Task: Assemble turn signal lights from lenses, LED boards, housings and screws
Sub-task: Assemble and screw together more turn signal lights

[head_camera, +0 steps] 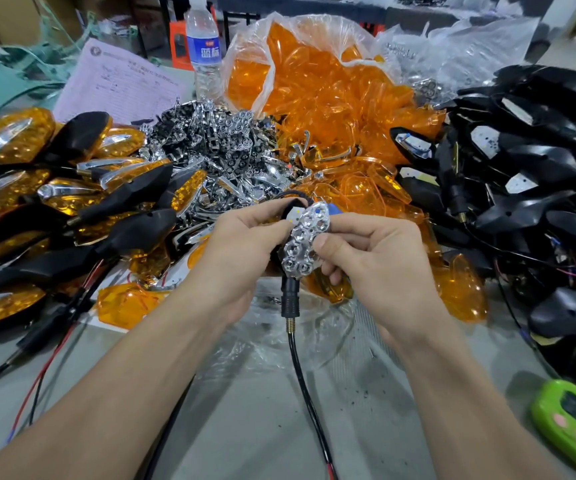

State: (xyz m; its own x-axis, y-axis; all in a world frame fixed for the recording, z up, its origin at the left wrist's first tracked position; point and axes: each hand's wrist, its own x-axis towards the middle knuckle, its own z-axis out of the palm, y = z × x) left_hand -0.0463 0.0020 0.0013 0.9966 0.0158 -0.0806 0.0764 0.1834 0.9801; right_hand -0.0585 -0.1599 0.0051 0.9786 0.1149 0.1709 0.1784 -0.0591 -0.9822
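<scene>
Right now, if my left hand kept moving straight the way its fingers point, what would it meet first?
Likely the chrome reflector pinched by your right hand, though depth is unclear.

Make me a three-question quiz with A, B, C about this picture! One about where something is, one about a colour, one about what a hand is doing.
1. Where does the water bottle stand? A. Behind the pile of chrome parts. B. On the floor. C. At the near table edge.
2. What colour are the lenses in the plastic bag? A. Blue. B. Orange. C. Green.
3. What is the right hand doing? A. Lying flat. B. Pointing. C. Pinching the chrome reflector.
Answers: 1 A, it rises beyond that pile. 2 B, all look orange. 3 C, its thumb presses it; the left hand grips the black housing.
</scene>
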